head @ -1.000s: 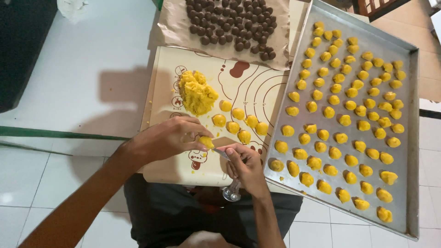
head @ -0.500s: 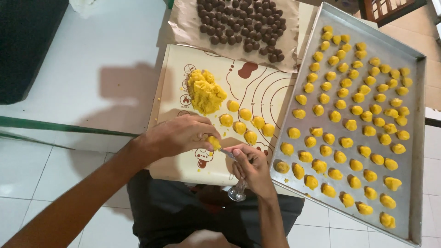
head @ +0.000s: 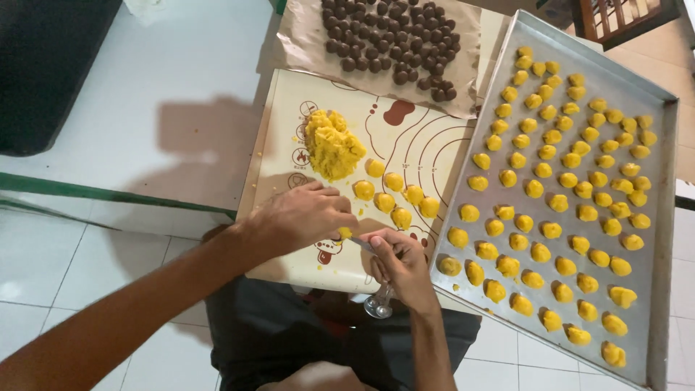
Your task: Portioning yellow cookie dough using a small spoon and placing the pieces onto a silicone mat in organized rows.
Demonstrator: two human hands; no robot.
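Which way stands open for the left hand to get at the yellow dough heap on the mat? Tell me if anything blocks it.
Probably yes: the left hand lies on the mat just below the yellow dough heap, with only bare mat between. The loose dough balls sit off to the side.

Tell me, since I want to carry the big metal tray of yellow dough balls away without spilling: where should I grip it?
Grip the metal tray by its raised rim, probably with both hands on the two long sides, since dough pieces fill the floor almost edge to edge. Come from the near end; the right hand and baking mat crowd its left side. Keep it level.
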